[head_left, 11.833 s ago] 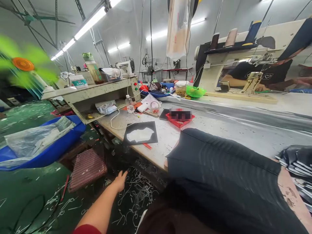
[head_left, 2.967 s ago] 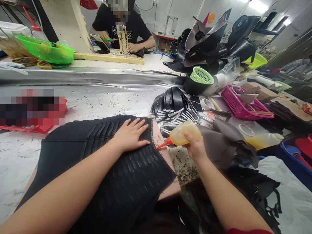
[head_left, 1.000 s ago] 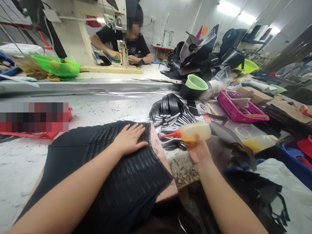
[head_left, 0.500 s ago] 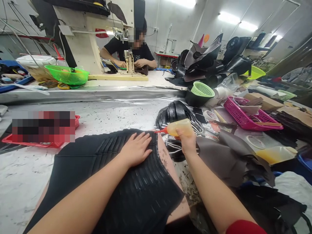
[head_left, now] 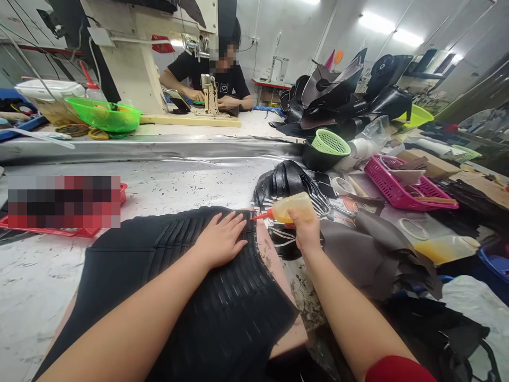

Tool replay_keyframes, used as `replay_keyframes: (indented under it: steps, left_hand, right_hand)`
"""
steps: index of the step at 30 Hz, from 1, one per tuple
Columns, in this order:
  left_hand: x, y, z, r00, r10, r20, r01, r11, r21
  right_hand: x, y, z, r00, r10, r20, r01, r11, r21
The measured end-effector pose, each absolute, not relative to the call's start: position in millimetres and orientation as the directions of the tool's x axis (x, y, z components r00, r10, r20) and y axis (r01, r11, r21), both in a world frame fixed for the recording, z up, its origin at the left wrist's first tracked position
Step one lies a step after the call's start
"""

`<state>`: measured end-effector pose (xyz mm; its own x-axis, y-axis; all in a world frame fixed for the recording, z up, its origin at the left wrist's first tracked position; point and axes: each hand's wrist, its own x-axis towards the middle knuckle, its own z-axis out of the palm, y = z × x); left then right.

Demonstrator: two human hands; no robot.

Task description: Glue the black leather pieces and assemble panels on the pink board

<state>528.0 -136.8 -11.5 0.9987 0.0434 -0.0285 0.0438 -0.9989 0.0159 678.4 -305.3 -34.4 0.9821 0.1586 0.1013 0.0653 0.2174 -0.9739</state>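
Several overlapping black pieces (head_left: pixel 119 270) lie in a fanned stack on a pinkish board (head_left: pixel 288 339). My left hand (head_left: pixel 222 239) rests flat on the stack near its upper right edge, fingers spread. In my right hand (head_left: pixel 306 228) is a squeeze bottle (head_left: pixel 292 207) of yellowish liquid, tilted on its side. Its red nozzle (head_left: pixel 261 215) points left, at the stack's upper right edge beside my left fingertips. Behind the bottle sits a bundle of glossy black strips (head_left: pixel 286 180).
A red basket (head_left: pixel 124 193) stands at the left, a magenta basket (head_left: pixel 409 185) at the right. Dark sheets (head_left: pixel 358 254) and a second bottle (head_left: pixel 447 249) lie right of my right arm. Across the table, a person (head_left: pixel 207 79) sits behind a sewing machine (head_left: pixel 131 69).
The view has shifted slightly. The bottle's nozzle has moved a little along the stack's edge, toward me. My left hand stays flat on the black pieces.
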Motion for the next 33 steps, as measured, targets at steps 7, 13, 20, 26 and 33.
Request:
replay_keyframes:
  steps: [7,13,20,26,33]
  left_hand:
    - [527.8,-138.2,-9.4,0.998,0.05,-0.036,0.051,-0.998,0.037]
    - [528.1,-139.3,-8.1,0.997,0.055,-0.051,0.056,-0.998,0.025]
    - [527.8,-139.3,-9.7,0.997,0.06,-0.051,0.062,-0.998,0.025]
    - [528.2,-139.8,-8.6,0.997,0.056,-0.056,0.058,-0.998,0.039]
    - [527.7,-140.4,-7.1,0.997,0.059,-0.06,0.061,-0.997,0.04]
  right_hand:
    - [671.9,-310.8,-32.5,0.981,0.185,0.064,0.023,0.216,-0.976]
    - [666.2,-315.8,-32.6,0.984,0.177,0.029,-0.013,0.233,-0.972]
    - [660.7,-320.8,-32.4,0.977,0.212,0.012,-0.034,0.215,-0.976]
    - [658.4,-326.8,-34.8,0.97,0.242,-0.012,-0.057,0.181,-0.982]
    - [648.9,-335.9,-31.1,0.964,0.263,-0.036,-0.087,0.188,-0.978]
